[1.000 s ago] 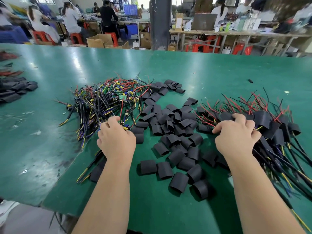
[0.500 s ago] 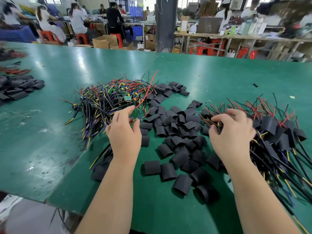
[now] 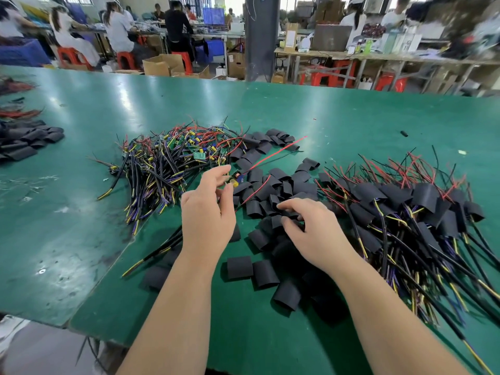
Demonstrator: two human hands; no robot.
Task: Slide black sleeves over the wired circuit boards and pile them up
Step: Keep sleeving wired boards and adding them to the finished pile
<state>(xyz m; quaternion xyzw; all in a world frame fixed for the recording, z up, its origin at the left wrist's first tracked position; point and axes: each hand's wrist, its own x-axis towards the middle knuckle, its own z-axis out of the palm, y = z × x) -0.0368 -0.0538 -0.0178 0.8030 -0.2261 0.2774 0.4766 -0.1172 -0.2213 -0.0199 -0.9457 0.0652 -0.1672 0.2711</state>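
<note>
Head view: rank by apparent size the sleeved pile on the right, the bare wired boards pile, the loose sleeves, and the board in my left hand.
1. Sleeved pile, though partly nearer the camera.
2-3. Bare pile and loose sleeves: similar spread, no ranking.
4. Board, held by the left hand.

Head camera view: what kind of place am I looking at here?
Probably an electronics assembly workshop: a long green workbench holds heaps of wired circuit boards and loose black sleeves, and other workers sit on red stools behind.
</note>
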